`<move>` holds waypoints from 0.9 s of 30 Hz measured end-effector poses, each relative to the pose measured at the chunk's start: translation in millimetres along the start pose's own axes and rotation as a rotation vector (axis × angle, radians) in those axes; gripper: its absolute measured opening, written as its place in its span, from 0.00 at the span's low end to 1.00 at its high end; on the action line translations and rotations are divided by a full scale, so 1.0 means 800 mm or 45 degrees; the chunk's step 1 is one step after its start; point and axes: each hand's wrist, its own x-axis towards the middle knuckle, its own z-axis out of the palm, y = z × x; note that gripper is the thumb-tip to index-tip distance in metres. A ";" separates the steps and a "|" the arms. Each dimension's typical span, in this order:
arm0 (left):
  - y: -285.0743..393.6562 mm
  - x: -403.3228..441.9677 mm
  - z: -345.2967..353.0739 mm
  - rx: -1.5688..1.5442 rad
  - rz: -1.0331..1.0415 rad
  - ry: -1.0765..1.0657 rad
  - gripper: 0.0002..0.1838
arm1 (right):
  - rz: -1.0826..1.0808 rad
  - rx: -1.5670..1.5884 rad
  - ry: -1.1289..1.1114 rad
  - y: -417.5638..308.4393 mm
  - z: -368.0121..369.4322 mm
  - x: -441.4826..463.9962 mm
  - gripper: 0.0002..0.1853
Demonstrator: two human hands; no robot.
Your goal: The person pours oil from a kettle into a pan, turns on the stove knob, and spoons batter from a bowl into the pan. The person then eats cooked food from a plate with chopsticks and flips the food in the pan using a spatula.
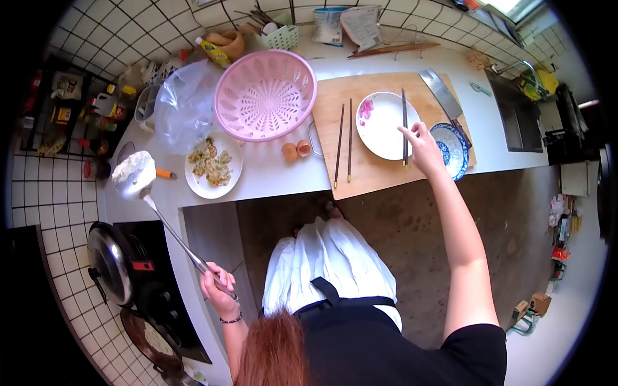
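Note:
My left hand (219,287) is wrapped round the handle of a metal ladle (174,235), whose bowl holds something white, above the counter's left side. At the cutting board (328,103), the fingers of my right hand (421,147) are closed on a pair of dark chopsticks (405,119), which lie over the right part of a white bowl (384,132) with pink flowers. Right of that hand is a blue-patterned bowl (454,153). Another pair of chopsticks (349,141) lies on the board, and a cleaver (440,93) rests at its back right.
A pink colander (265,95), a plastic bag (185,106), a plate of food (214,168) and eggshells (290,152) stand on the counter. At the left are a lidded pot (111,262) and a pan (151,338). The sink (512,116) is at the back right.

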 end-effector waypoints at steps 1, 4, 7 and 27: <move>0.001 -0.002 0.004 0.019 -0.009 0.039 0.15 | -0.026 -0.027 -0.055 0.012 0.011 0.007 0.29; 0.002 -0.006 0.017 -0.049 -0.045 0.083 0.14 | -0.138 -0.040 -0.176 0.043 0.040 0.030 0.22; -0.008 -0.010 0.017 -0.162 -0.087 0.185 0.15 | 0.020 0.267 -0.303 0.071 0.077 0.049 0.08; -0.047 -0.069 0.026 -0.110 -0.212 0.555 0.11 | -0.198 1.444 -0.512 -0.403 0.115 0.214 0.11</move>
